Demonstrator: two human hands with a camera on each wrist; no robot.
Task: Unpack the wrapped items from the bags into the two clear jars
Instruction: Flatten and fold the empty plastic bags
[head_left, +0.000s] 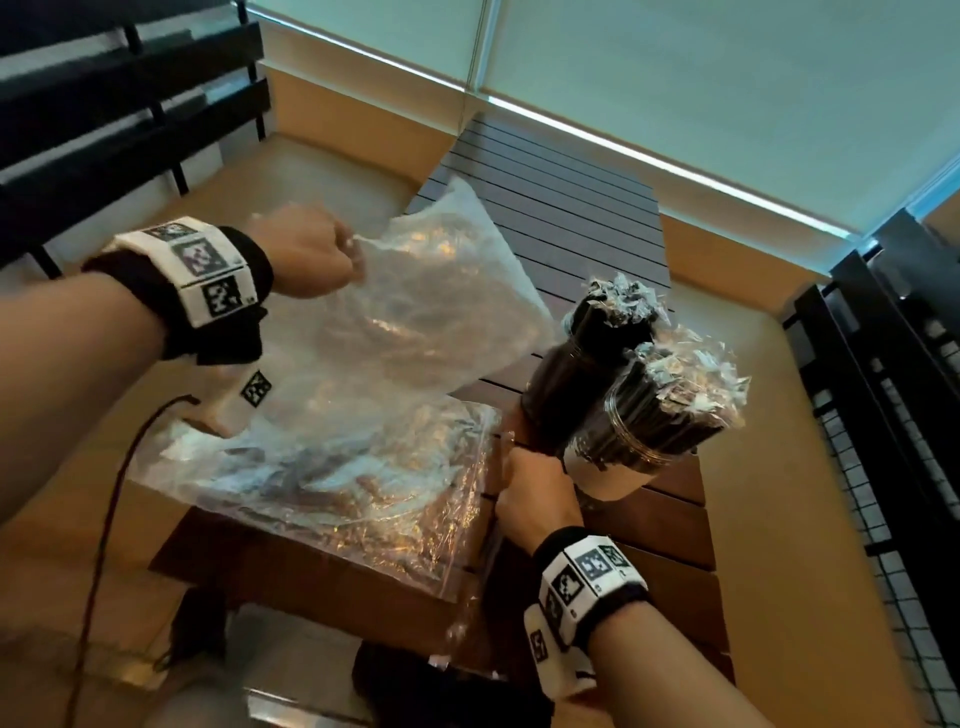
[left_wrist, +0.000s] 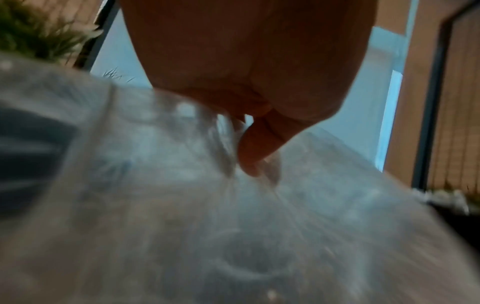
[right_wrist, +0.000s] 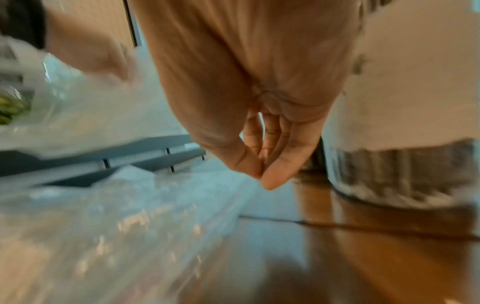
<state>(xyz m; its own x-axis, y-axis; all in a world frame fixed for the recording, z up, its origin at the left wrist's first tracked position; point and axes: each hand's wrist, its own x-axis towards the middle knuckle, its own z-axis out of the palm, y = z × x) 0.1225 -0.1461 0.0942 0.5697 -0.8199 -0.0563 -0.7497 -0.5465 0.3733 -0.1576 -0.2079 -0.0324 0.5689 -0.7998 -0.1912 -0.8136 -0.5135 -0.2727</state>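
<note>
1. My left hand (head_left: 306, 254) pinches the edge of a clear bag (head_left: 415, 306) and holds it lifted above the slatted bench (head_left: 561, 208); the left wrist view shows thumb and finger closed on the film. The bag looks empty, though glare makes that hard to confirm.
2. A second clear bag (head_left: 337, 478) lies flat at the near left corner of the bench, and I cannot tell if anything is left inside.
3. Both jars stand near the right edge, packed with dark wrapped items (head_left: 670, 410): the near jar (head_left: 613, 462) touching the far jar (head_left: 566, 379).
4. My right hand (head_left: 535, 493) sits just beside the near jar's base, thumb and fingertip pressed together; whether they hold film I cannot tell.
5. I judge the unpacking nearly done. Next: set the lifted bag aside, then check the flat 1 for leftovers without knocking the overfull jars.
</note>
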